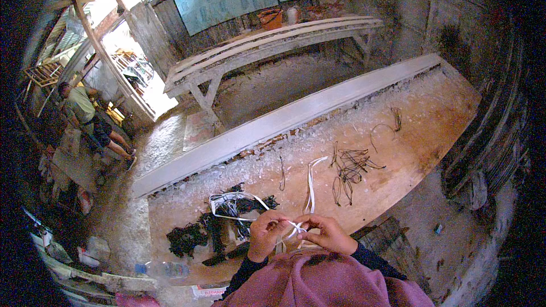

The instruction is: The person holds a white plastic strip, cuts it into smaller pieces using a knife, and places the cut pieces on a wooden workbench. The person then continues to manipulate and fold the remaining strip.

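A: We have a rough timber workshop around us, and a wooden tabletop (418, 148) strewn with pale chips. Where do we find the white strap (296, 227)?

B: Right between the hands, near the tabletop's close edge. The left hand (267, 234) and right hand (329, 235) are both drawn to a pinch on it, its strands crossing at their fingertips.

A: How does it run from that crossing?

B: One length points away from us across the wood, nearer the right hand; a loop swings leftward over the black cord bundle (214, 228). The dark wire tangle (354, 165) lies beyond the right hand, apart from it.

A: What can't we make out?

B: Fingers partly cover the crossing, so we can't tell whether it is knotted, or whether loop and length are one piece. The lower ends vanish by the mauve garment (335, 281).
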`<act>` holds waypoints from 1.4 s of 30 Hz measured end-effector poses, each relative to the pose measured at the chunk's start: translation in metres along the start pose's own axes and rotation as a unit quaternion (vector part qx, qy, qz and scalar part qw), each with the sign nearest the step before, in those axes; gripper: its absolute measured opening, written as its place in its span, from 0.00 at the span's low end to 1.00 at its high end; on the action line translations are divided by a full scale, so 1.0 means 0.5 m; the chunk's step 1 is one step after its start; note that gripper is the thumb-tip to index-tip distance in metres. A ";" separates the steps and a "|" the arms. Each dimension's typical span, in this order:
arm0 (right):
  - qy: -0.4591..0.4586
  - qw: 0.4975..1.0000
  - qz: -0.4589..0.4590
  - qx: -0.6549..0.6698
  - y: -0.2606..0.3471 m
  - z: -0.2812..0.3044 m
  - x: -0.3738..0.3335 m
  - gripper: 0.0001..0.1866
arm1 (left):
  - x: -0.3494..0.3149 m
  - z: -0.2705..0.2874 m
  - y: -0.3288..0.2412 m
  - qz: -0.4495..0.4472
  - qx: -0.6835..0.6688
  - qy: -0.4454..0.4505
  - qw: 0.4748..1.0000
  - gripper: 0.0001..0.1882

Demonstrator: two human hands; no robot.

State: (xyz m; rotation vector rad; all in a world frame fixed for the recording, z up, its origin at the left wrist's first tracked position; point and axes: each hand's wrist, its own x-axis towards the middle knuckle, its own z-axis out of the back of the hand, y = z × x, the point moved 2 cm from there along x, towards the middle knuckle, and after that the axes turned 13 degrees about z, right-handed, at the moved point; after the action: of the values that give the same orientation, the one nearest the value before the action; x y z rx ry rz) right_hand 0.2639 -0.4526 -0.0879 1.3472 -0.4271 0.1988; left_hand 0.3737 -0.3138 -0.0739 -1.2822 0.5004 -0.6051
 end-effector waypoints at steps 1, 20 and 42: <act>0.014 0.999 0.011 -0.045 -0.003 0.001 0.001 0.14 | 0.002 -0.005 -0.001 -0.018 -0.012 0.009 1.000 0.19; -0.278 0.866 -0.097 0.404 0.033 0.078 -0.009 0.11 | 0.007 -0.013 0.111 0.215 -0.237 -0.010 0.947 0.09; -0.276 0.920 -0.053 -0.274 -0.034 0.106 -0.004 0.10 | -0.037 -0.056 -0.009 0.129 0.030 0.291 0.947 0.07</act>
State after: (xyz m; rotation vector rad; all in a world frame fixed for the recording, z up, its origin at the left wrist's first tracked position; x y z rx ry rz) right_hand 0.2586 -0.5076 -0.0954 0.8464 -0.8128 -0.3838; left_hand 0.3410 -0.3226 -0.0755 -0.9437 1.1117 -0.7688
